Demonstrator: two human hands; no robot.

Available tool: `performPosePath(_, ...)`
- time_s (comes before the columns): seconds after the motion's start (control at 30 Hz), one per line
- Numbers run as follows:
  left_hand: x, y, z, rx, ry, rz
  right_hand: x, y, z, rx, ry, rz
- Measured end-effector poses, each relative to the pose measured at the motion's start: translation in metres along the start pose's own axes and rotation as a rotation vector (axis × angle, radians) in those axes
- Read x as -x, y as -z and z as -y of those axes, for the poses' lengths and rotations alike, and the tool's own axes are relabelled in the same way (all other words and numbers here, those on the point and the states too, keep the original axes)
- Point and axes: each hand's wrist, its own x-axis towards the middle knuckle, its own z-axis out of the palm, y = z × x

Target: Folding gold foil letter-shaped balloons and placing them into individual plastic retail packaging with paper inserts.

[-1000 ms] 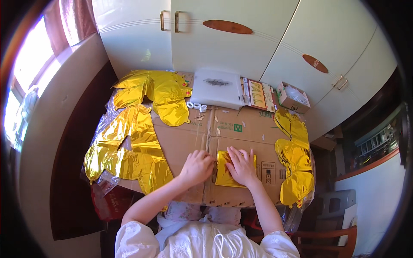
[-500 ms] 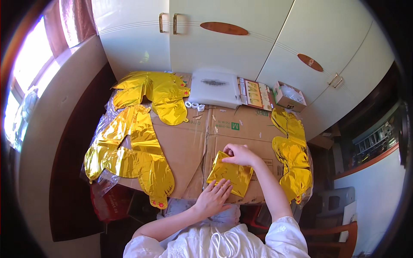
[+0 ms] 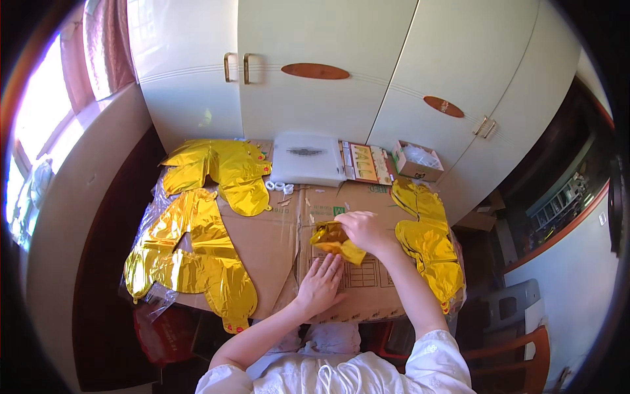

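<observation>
Head view: right hand (image 3: 362, 230) has its fingers clenched around a folded gold foil balloon (image 3: 333, 240), lifted just above the flattened cardboard sheet (image 3: 262, 243) near mid-counter. Left hand (image 3: 320, 284) lies flat on the cardboard just below the balloon, fingers released and spread, holding nothing. Cardboard covers most of the counter (image 3: 157, 197). Left side: big gold foil balloons (image 3: 197, 256) spread flat, partly on clear plastic wrap, another gold foil pile (image 3: 220, 167) behind them at the far-left corner. Right edge: more gold foil shapes (image 3: 430, 243) draped down over the counter side. Far edge, against the white cabinets (image 3: 328, 39): white flat case (image 3: 307, 159), a printed card pack (image 3: 364, 162) touching its right side, then a small open carton (image 3: 418, 160). Small white rings (image 3: 279, 186) sit just in front of the case.
</observation>
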Motion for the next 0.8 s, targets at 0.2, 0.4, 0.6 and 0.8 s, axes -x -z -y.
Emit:
performPosePath(0.2,0.001,0.010,0.027,0.025,0.143,-0.082,0.037,-0.020,0.009,0.310,0.211,-0.224)
performPosePath(0.4,0.000,0.014,0.057,0.396,0.284,-0.221,0.090,-0.047,0.039,0.322,0.179,-0.167)
performPosePath(0.6,-0.015,0.012,0.072,0.755,0.467,-0.162,0.108,-0.049,0.073,0.287,0.107,-0.106)
performPosePath(0.8,-0.016,0.015,0.075,0.705,0.445,-0.157,0.120,-0.048,0.079,0.257,0.072,-0.077)
